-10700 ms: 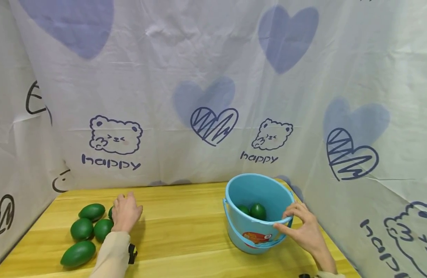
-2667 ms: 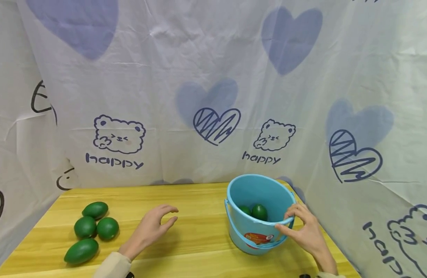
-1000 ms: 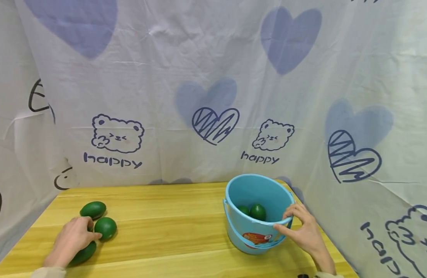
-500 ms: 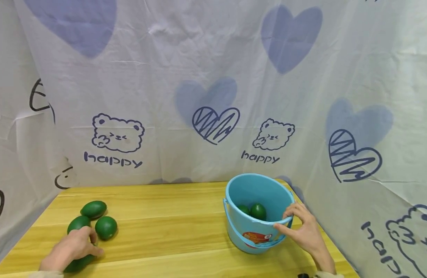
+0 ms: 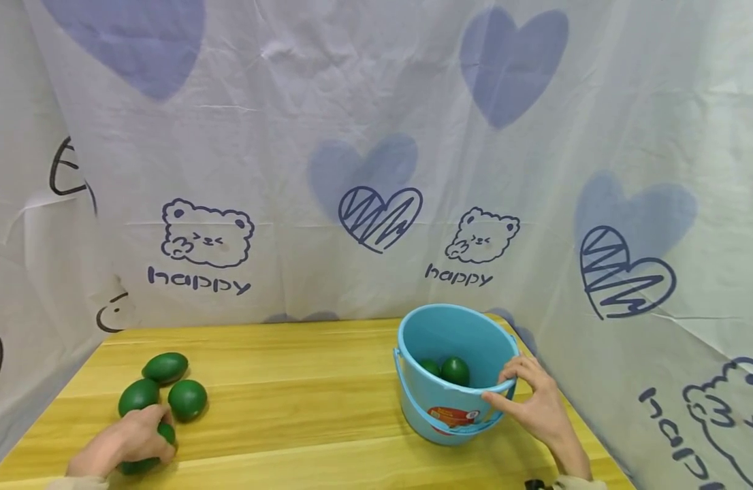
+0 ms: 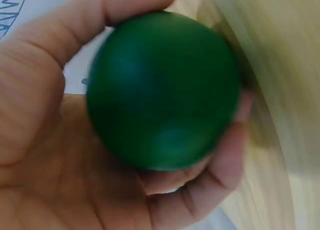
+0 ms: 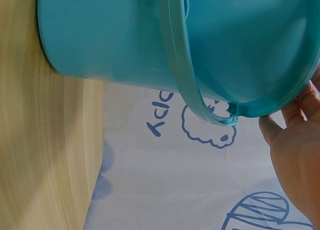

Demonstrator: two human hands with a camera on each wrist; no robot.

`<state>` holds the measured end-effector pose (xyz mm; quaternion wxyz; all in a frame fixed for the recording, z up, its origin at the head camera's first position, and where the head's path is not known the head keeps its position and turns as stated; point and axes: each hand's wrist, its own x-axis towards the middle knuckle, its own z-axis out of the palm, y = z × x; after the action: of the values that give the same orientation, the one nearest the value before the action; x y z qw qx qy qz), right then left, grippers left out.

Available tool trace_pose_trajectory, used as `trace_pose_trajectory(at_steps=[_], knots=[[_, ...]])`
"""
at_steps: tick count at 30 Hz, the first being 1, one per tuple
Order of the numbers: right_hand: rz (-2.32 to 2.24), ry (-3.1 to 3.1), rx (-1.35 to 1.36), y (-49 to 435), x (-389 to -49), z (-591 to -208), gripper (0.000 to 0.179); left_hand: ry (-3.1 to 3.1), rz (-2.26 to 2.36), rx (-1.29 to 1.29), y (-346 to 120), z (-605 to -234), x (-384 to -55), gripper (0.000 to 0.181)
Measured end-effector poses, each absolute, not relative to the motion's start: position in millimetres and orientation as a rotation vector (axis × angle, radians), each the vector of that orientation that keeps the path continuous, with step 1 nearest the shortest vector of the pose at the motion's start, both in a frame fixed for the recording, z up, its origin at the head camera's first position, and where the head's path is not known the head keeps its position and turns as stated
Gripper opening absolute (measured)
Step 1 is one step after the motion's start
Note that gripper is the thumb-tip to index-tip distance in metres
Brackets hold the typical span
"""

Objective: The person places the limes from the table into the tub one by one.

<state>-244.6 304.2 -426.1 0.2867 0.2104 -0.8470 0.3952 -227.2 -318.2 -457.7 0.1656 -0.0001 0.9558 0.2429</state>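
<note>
At the left front of the table, my left hand [image 5: 125, 439] grips a smooth dark-green oval fruit [image 5: 166, 433], partly covered in the head view. The left wrist view shows this green fruit [image 6: 165, 90] with thumb and fingers curled round it. Behind it lie more of the same: one by the knuckles [image 5: 139, 397], one to the right [image 5: 188, 399] and one farther back [image 5: 165, 367]. On the right stands a light-blue bucket [image 5: 422, 408], two green fruits [image 5: 455, 371] visible inside. My right hand [image 5: 538, 405] holds its rim between thumb and fingers.
The wooden table [image 5: 291, 395] stretches between the fruits and the bucket. A white curtain [image 5: 291, 170] printed with hearts and bears hangs behind and along both sides. The bucket's handle [image 7: 175, 50] hangs down its side.
One fruit has left the table since the oldest frame. My left hand has come back from mid-table and taken hold of the front fruit; its neighbour shifted slightly. My right hand stays on the rim.
</note>
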Motion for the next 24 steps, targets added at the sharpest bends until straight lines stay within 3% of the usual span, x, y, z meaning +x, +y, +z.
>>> trace_pose_trajectory(at_steps=[8, 24], knots=[[1.051, -2.264, 0.577, 305, -245, -428, 0.034, 2.735, 0.756, -0.019, -305, -451, -231, 0.037], [1.05, -2.265, 0.566, 304, -244, -425, 0.036, 2.767, 0.885, 0.085, -270, -448, -238, 0.024]])
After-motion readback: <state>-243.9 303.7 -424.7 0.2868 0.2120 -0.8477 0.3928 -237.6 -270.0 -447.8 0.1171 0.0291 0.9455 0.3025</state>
